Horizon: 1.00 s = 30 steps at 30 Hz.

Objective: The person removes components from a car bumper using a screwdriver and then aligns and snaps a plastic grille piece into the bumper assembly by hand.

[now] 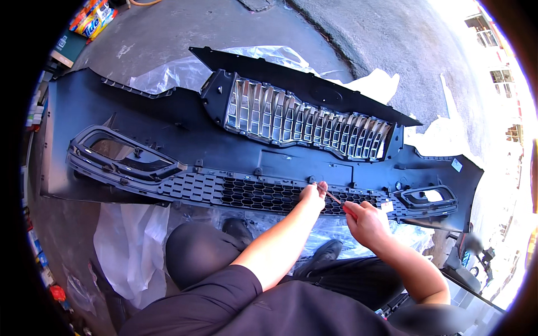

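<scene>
A large black car bumper (190, 145) lies across in front of me with its inner side up. My right hand (369, 225) is closed around the red handle of a screwdriver (334, 199), whose thin shaft slants up and left toward my other hand. My left hand (312, 194) has its fingers drawn together at the screwdriver's tip, by the upper edge of the honeycomb lower grille (260, 193). Whatever lies between those fingers is too small to make out. Small black tabs run along that grille edge.
A chrome-slatted upper grille (308, 124) sits in the bumper's far part. Fog-lamp surrounds (98, 162) frame both ends. Clear plastic sheeting (131, 246) lies under and around it. My knee (196, 255) and shoes are close to the near edge. Packages (92, 19) stand far left.
</scene>
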Available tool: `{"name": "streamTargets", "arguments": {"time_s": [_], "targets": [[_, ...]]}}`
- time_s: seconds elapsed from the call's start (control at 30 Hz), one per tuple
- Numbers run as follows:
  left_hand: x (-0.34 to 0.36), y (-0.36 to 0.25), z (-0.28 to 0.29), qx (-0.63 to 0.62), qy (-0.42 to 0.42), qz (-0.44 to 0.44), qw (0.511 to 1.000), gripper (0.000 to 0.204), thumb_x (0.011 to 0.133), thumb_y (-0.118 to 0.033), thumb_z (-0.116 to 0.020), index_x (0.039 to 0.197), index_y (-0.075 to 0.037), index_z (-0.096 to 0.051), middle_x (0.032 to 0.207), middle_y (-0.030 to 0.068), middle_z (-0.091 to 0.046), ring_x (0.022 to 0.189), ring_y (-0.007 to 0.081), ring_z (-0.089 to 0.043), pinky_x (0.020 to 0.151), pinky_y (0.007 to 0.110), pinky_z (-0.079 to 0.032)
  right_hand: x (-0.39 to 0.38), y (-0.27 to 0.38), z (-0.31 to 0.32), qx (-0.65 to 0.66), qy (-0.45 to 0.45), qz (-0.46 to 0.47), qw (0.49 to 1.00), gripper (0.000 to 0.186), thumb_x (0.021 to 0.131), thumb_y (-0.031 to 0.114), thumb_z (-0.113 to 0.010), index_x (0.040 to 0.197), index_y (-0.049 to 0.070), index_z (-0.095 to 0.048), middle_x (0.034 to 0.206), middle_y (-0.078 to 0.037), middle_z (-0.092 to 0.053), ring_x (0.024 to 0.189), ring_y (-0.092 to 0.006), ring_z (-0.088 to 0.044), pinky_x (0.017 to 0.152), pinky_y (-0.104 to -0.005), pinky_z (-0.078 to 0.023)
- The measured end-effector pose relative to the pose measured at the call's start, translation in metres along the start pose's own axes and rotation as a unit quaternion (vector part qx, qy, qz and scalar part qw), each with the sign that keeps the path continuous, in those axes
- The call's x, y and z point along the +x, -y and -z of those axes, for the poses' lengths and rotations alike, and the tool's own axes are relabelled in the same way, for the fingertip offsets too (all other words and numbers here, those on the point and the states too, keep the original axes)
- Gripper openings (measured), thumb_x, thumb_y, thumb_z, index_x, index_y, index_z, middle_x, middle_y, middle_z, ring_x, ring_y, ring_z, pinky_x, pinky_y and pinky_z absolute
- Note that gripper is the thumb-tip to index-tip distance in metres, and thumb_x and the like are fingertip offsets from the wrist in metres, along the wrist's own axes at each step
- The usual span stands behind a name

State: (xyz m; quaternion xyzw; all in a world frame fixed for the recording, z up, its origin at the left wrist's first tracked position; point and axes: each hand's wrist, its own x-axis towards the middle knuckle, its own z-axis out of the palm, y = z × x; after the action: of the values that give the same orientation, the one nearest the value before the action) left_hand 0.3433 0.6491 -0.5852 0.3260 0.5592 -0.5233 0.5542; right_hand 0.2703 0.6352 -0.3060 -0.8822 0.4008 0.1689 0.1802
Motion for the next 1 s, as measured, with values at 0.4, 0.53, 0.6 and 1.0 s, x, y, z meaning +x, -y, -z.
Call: {"name": "streamTargets", "arguments": {"time_s": [0.4, 0.53, 0.6, 1.0], "targets": [[0.008, -0.005, -0.009, 0.041, -0.015, 0.021, 0.999, 0.015, 0.108, -0.008, -0.039, 0.105, 0.004, -0.049, 0.093, 0.0175, -0.061, 0.073, 0.0252, -0.066, 0.068, 0.037, -0.062, 0.026, 0.007, -0.005, 0.003, 0.036, -0.051, 0.998, 0.026, 0.094, 0.024, -0.067, 0.117, 0.013, -0.074, 0.086, -0.015, -0.067, 0.075, -0.0357, -0.069, 0.070, -0.0458, -0.057], [0.000, -0.003, -0.010, 0.034, -0.035, 0.007, 0.999, 0.012, 0.107, -0.005, -0.040, 0.107, 0.003, -0.048, 0.092, 0.0148, -0.059, 0.071, 0.0238, -0.065, 0.066, 0.035, -0.061, 0.034, 0.006, -0.004, 0.007, 0.053, -0.059, 0.997, 0.027, 0.094, 0.025, -0.068, 0.117, 0.014, -0.075, 0.087, -0.014, -0.068, 0.076, -0.0355, -0.069, 0.071, -0.0454, -0.057], [-0.004, -0.001, -0.010, 0.042, -0.012, -0.001, 0.999, 0.011, 0.107, -0.005, -0.041, 0.107, 0.003, -0.049, 0.092, 0.0141, -0.059, 0.071, 0.0233, -0.065, 0.065, 0.035, -0.060, 0.036, 0.006, -0.003, -0.001, 0.060, -0.061, 0.996, 0.027, 0.094, 0.025, -0.067, 0.118, 0.015, -0.075, 0.087, -0.014, -0.067, 0.077, -0.0355, -0.069, 0.071, -0.0451, -0.057], [0.002, 0.003, 0.002, 0.072, 0.038, -0.022, 0.996, 0.010, 0.105, -0.006, -0.046, 0.099, -0.004, -0.054, 0.091, 0.0128, -0.063, 0.078, 0.0236, -0.065, 0.073, 0.037, -0.057, 0.039, 0.006, -0.007, -0.016, 0.031, -0.012, 0.999, 0.024, 0.094, 0.023, -0.065, 0.114, 0.011, -0.073, 0.081, -0.015, -0.064, 0.067, -0.0361, -0.068, 0.063, -0.0464, -0.057]]}}
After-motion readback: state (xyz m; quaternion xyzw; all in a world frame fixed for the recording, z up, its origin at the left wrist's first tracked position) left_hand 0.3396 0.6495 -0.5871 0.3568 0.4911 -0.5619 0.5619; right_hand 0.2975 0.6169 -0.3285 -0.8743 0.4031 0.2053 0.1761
